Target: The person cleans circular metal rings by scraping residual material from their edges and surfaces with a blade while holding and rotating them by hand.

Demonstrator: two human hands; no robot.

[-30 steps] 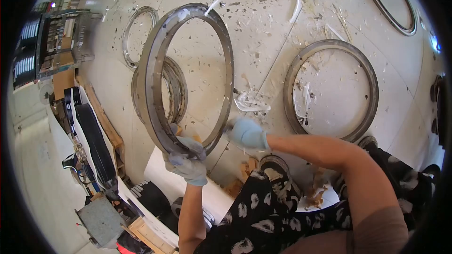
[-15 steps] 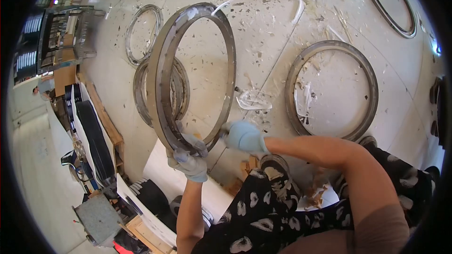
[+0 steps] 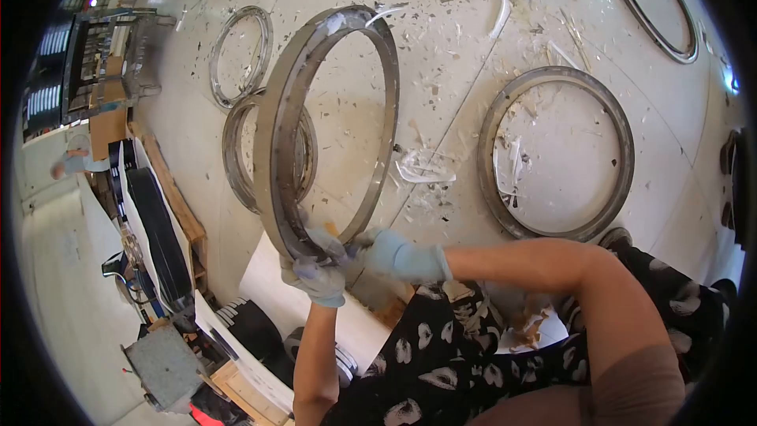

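A large, wide-walled metal ring (image 3: 276,134) stands tilted in front of me, with grey, patchy residue on its wall. White scraps of film cling to its top edge. My left hand (image 3: 320,274), in a grey and pale-blue glove, is closed round the ring's bottom rim. Close beside it, my right hand (image 3: 398,255) in a light-blue glove is closed at the lower right of the rim. Whatever its fingers hold is blurred and partly hidden.
Another ring (image 3: 556,71) lies on the floor at right, with smaller rings (image 3: 236,154) behind the held one. Peeled scraps (image 3: 426,167) litter the floor. A pallet (image 3: 169,193) with black, belt-like pieces (image 3: 158,229) stands at left. A person (image 3: 75,162) is at far left.
My right hand has moved down and left, closer to my left hand. The held ring has turned slightly and shifted a little to the right. The far person has moved.
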